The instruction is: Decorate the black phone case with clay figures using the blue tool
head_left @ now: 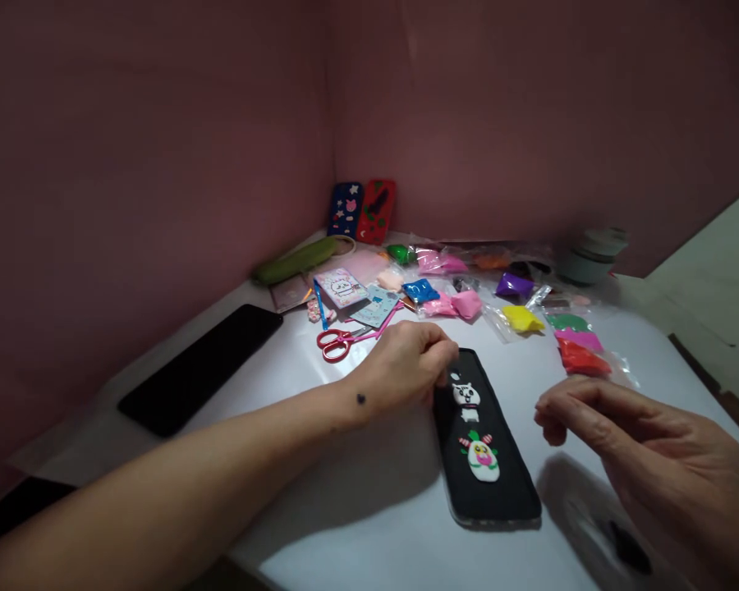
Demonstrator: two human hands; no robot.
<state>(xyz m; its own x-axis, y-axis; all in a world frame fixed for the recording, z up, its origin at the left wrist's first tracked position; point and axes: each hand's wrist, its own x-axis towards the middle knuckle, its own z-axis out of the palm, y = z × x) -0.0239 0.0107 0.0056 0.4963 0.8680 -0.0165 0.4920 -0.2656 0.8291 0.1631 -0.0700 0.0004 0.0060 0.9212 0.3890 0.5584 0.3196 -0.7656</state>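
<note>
A black phone case [489, 427] lies flat on the white table, with a white cat-like clay figure [466, 398] above a white egg-shaped one [484, 460] that has green and pink parts. My left hand [415, 361] is at the upper left edge of the case, its fingers curled and pressed together; what they hold, if anything, is hidden. To the right of the case, my right hand [582, 414] hovers with its fingertips pinched together. Nothing can be made out between them.
Red-handled scissors [334, 345] lie beyond my left wrist. Clay packets, including yellow [522, 318] and red [582, 358], spread behind the case. A black phone-like slab [203, 369] is at left. Two decorated cases [345, 210] lean on the wall; a container [593, 256] stands back right.
</note>
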